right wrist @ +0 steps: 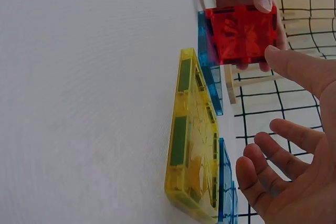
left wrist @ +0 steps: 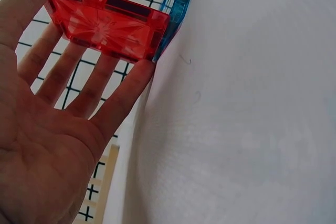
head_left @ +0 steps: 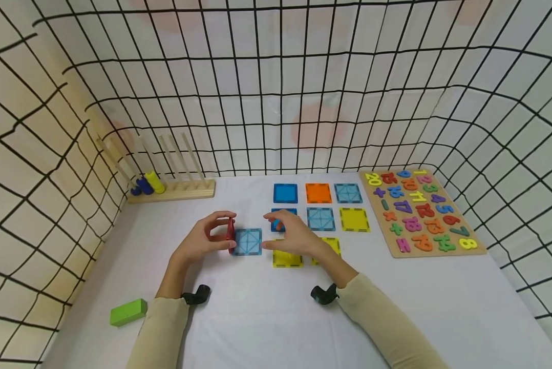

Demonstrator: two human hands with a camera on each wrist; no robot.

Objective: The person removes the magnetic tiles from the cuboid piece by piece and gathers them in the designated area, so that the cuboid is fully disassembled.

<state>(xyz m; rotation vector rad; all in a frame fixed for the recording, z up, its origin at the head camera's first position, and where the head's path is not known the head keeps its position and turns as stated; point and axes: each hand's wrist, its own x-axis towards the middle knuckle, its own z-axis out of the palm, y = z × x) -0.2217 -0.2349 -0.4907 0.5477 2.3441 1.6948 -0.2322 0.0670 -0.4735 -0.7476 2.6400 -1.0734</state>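
Note:
My left hand point(head_left: 199, 240) pinches a red translucent magnetic tile point(head_left: 231, 237) between thumb and fingers. The tile stands on edge along the left side of a light blue magnetic tile point(head_left: 248, 242), which lies flat. In the left wrist view, the thumb is at one edge of the red tile point(left wrist: 102, 24) and the fingertips at the opposite edge. My right hand point(head_left: 299, 237) is at the light blue tile's right side, fingers spread and holding nothing. Below it lies a yellow tile point(head_left: 287, 260), and it partly covers a dark blue tile point(head_left: 277, 225).
Further flat tiles lie behind and right, among them a blue one point(head_left: 285, 193), an orange one point(head_left: 318, 193) and a yellow one point(head_left: 355, 219). A number board point(head_left: 398, 246) is at right, a wooden peg stand point(head_left: 188, 189) back left, a green block point(head_left: 128, 312) front left. Black grid walls surround the table.

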